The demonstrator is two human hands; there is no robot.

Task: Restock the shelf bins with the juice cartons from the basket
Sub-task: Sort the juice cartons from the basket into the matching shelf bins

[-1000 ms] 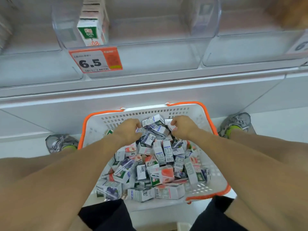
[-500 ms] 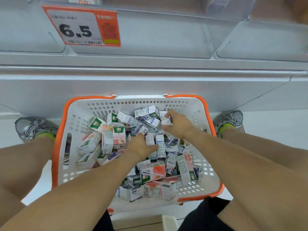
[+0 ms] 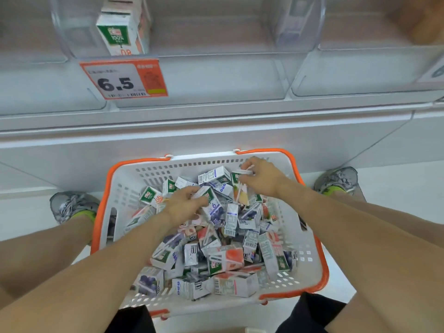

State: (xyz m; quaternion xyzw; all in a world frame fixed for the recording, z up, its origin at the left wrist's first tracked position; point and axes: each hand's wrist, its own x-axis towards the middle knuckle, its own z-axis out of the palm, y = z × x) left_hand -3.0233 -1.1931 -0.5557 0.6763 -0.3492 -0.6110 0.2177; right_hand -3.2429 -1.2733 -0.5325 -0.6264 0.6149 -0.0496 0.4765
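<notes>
Two bare forearms reached forward from the bottom of the view into a white basket with an orange rim, which sat on the floor between the person's knees. Dozens of small juice cartons lay jumbled inside it, green, red and purple packs mixed in no order.

Half a second earlier the left hand had been lower in the pile, closed over cartons near the middle. Now the left hand sat farther forward, its fingers curled around a green-topped carton at the heap's far side. The right hand had shifted toward the basket's far right corner, where its fingers pinched another carton lifted slightly above the others; its straw showed pale against the pack.

With both hands grasping a pack, the picking step looked nearly finished, and the lift to the shelf probably came next.

Grey shoes stood on either side of the basket. Beyond it rose the white shelf front, with an orange price tag reading 6.5. Above the tag, a clear shelf bin held a single upright green carton at its left, with most of its space unfilled, so a large share of the restocking remained.
</notes>
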